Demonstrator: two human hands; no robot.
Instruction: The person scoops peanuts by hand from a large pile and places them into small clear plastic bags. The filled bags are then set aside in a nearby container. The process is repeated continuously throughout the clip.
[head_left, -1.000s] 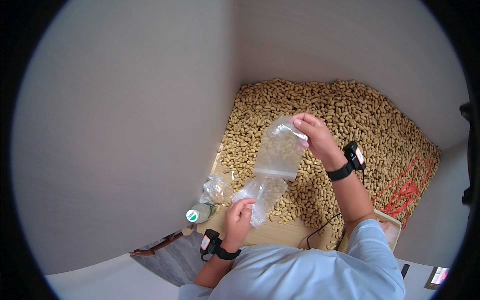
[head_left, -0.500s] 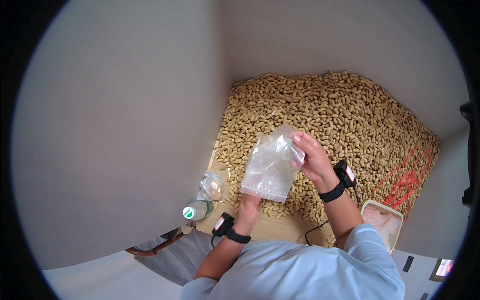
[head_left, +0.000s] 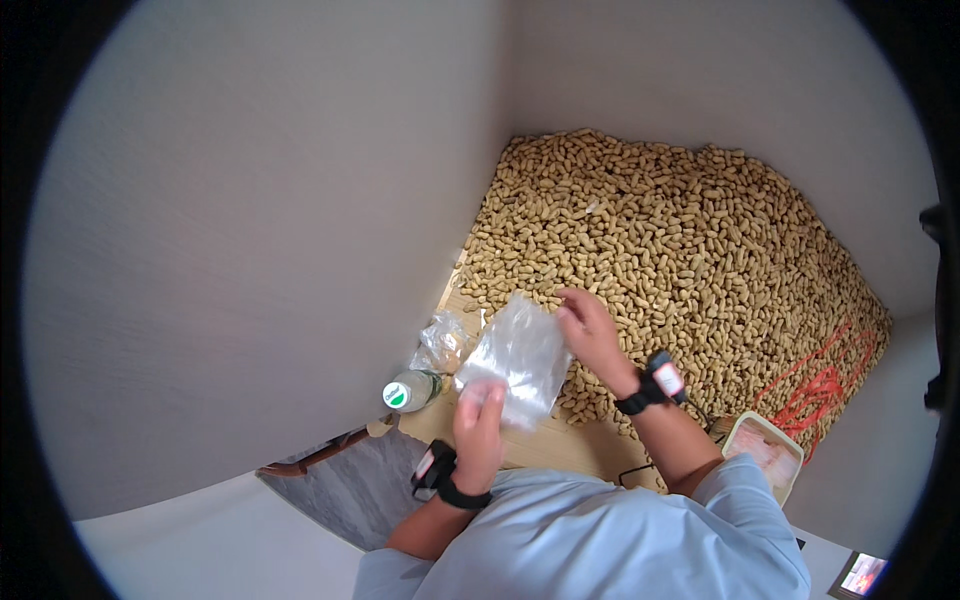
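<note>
A clear plastic zip bag [head_left: 520,355], blurred and flat-looking, lies across the space before my body, over the near edge of a large heap of unshelled peanuts [head_left: 690,230]. My left hand [head_left: 480,428] pinches its near edge, thumb and finger pressed on the film. Beside the bag's far right side is my right hand [head_left: 597,335]; its thumb and forefinger are bent with a small gap between them. Whether its other fingers touch the bag I cannot tell. Each wrist wears a black strap with a small box.
Left of the bag are a crumpled clear bag [head_left: 440,342] and a capped bottle [head_left: 411,390]. At right, a pale tub [head_left: 764,455] holds pinkish film near tangled red cord [head_left: 815,400]. Grey walls [head_left: 300,250] enclose the heap. Bare board [head_left: 575,450] shows near me.
The bag has come lower and slightly left, and has turned a little. My left hand now shows its thumb over the near edge. My right hand's thumb and forefinger have left the bag's corner.
</note>
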